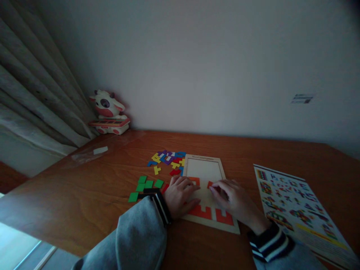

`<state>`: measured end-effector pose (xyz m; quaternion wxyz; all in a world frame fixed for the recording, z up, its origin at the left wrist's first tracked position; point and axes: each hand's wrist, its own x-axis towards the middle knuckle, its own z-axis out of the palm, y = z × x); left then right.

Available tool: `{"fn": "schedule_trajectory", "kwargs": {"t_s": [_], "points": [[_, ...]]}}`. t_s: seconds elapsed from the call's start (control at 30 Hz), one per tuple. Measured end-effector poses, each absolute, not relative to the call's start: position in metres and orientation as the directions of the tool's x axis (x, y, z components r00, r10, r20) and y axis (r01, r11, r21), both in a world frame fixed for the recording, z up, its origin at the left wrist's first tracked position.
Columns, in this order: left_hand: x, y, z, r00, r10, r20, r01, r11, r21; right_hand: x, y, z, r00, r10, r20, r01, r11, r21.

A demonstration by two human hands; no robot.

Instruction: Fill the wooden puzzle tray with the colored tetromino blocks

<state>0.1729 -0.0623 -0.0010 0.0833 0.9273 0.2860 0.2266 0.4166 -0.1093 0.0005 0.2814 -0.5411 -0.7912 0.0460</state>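
Observation:
A pale wooden puzzle board (204,168) lies flat on the table, with orange-red puzzle pieces (224,216) along its near end. My left hand (181,197) rests over the board's left edge, fingers stretched out and holding nothing; an orange piece (194,180) shows beyond its fingers. Above the board's right side, my right hand (230,198) has thumb and forefinger closed on a small orange puzzle piece (210,184), mostly covered by the fingers. Green square pieces (149,184) and black pieces lie beside my left wrist. Yellow, blue, purple and red pieces (168,159) are heaped farther back.
A printed pattern sheet (300,210) lies on the right of the brown wooden table (118,165). At the back left stands a toy cow with a keyboard (109,112), near a clear plastic bag (90,155). A curtain (36,82) hangs at left; a wall closes the back.

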Motion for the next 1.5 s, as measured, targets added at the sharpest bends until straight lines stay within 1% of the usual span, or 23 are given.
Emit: {"fn": "schedule_trajectory", "kwargs": {"t_s": [0.1, 0.17, 0.37, 0.47, 0.57, 0.7, 0.77, 1.03, 1.2, 1.33, 1.5], "points": [[0.173, -0.062, -0.003, 0.683, 0.630, 0.370, 0.575, -0.776, 0.260, 0.418, -0.107, -0.007, -0.140, 0.881, 0.452, 0.862, 0.334, -0.382], [0.172, -0.061, -0.004, 0.669, 0.640, 0.379, 0.591, -0.767, 0.250, 0.419, -0.106, -0.009, -0.113, 0.873, 0.474, 0.873, 0.315, -0.372], [0.171, -0.063, -0.003, 0.714, 0.582, 0.390, 0.515, -0.813, 0.272, 0.418, -0.107, -0.005, -0.163, 0.894, 0.418, 0.847, 0.344, -0.405], [0.172, -0.063, -0.001, 0.712, 0.584, 0.389, 0.520, -0.812, 0.266, 0.416, -0.108, -0.003, -0.180, 0.894, 0.411, 0.839, 0.358, -0.411], [0.169, -0.058, 0.006, 0.674, 0.639, 0.370, 0.597, -0.766, 0.238, 0.415, -0.108, -0.002, -0.188, 0.890, 0.416, 0.830, 0.371, -0.417], [0.153, -0.040, 0.016, 0.547, 0.745, 0.382, 0.759, -0.634, 0.151, 0.417, -0.107, -0.004, -0.192, 0.889, 0.415, 0.818, 0.378, -0.433], [0.143, -0.031, 0.017, 0.512, 0.771, 0.379, 0.791, -0.595, 0.141, 0.418, -0.107, -0.004, -0.189, 0.890, 0.415, 0.818, 0.376, -0.435], [0.132, -0.019, 0.006, 0.625, 0.740, 0.248, 0.734, -0.665, 0.135, 0.417, -0.108, -0.004, -0.182, 0.905, 0.384, 0.827, 0.352, -0.439], [0.131, -0.015, 0.003, 0.640, 0.718, 0.274, 0.713, -0.688, 0.139, 0.425, -0.103, -0.013, -0.124, 0.911, 0.394, 0.857, 0.298, -0.421], [0.130, -0.011, -0.002, 0.651, 0.697, 0.301, 0.691, -0.708, 0.145, 0.430, -0.102, -0.016, -0.120, 0.916, 0.383, 0.861, 0.289, -0.420], [0.125, -0.013, 0.004, 0.714, 0.626, 0.314, 0.602, -0.777, 0.181, 0.432, -0.102, -0.015, -0.120, 0.916, 0.383, 0.854, 0.292, -0.431]]}}
